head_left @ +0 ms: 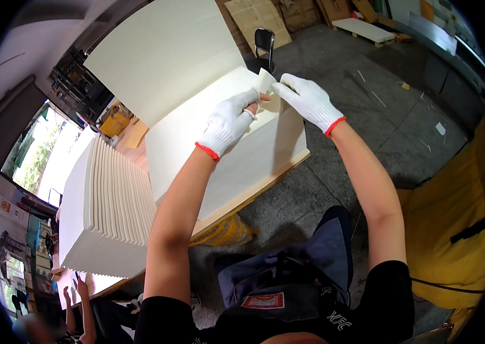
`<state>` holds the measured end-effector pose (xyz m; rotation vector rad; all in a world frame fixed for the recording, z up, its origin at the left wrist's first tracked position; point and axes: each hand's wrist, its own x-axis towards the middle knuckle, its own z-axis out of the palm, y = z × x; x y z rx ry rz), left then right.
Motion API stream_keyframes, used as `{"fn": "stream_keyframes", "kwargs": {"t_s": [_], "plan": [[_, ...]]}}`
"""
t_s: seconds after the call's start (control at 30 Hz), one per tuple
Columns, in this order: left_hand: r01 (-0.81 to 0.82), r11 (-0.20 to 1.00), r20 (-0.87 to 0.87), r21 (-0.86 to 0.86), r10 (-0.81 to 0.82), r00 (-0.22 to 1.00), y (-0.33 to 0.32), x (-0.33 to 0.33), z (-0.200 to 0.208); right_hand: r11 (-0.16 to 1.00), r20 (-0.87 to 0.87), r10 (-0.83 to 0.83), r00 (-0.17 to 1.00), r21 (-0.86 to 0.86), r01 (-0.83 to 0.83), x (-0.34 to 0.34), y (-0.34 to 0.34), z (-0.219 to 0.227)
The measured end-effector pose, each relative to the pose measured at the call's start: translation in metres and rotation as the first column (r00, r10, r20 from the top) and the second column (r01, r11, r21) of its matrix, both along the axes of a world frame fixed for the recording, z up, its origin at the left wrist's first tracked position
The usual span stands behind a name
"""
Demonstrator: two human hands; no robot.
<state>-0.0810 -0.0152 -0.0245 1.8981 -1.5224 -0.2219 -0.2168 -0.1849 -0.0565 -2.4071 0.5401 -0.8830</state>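
Note:
A thick stack of large white paper sheets (254, 150) lies on a table in front of me, and a broad white sheet (165, 54) stands raised along its far left side. At the stack's far right corner, a curled piece of pale paper (264, 79) sticks up between my hands. I cannot tell whether it is a sheet's corner or a separate slip. My left hand (228, 120), in a white red-cuffed glove with some fingertips bare, is closed at the curl's lower left. My right hand (306, 100), gloved alike, pinches its right edge.
Another tall stack of white sheets (110, 200) with fanned, stepped edges stands to the left. A black chair (264, 43) is beyond the table. Yellow cloth (448, 229) hangs at right, and paper scraps (440, 128) lie on the floor. Another person's hands (76, 286) show at lower left.

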Motion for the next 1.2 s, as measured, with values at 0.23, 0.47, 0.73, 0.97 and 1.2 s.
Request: {"fn": "stream_keyframes", "kwargs": {"t_s": [0.23,0.47,0.73,0.97,1.2], "plan": [[-0.028,0.998,0.025,0.055,0.027,0.999,0.001,-0.005,0.008,0.973,0.251,-0.101,0.963,0.227,0.043,0.009,0.006,-0.018],[-0.066,0.993,-0.006,0.100,0.067,0.998,-0.001,-0.008,0.008,0.969,0.303,-0.149,0.941,0.235,0.078,0.012,0.012,-0.024],[-0.021,1.000,0.021,-0.009,0.021,1.000,0.000,-0.004,0.003,0.965,0.253,-0.139,0.958,0.251,0.073,0.006,0.015,-0.017],[-0.056,0.994,0.074,0.090,0.049,0.996,0.000,-0.011,0.010,0.974,0.282,-0.155,0.947,0.206,0.098,0.012,0.011,-0.025],[-0.089,0.992,0.129,0.090,0.077,0.989,-0.002,-0.004,0.006,0.973,0.284,-0.154,0.946,0.210,0.095,0.014,0.010,-0.027]]}}
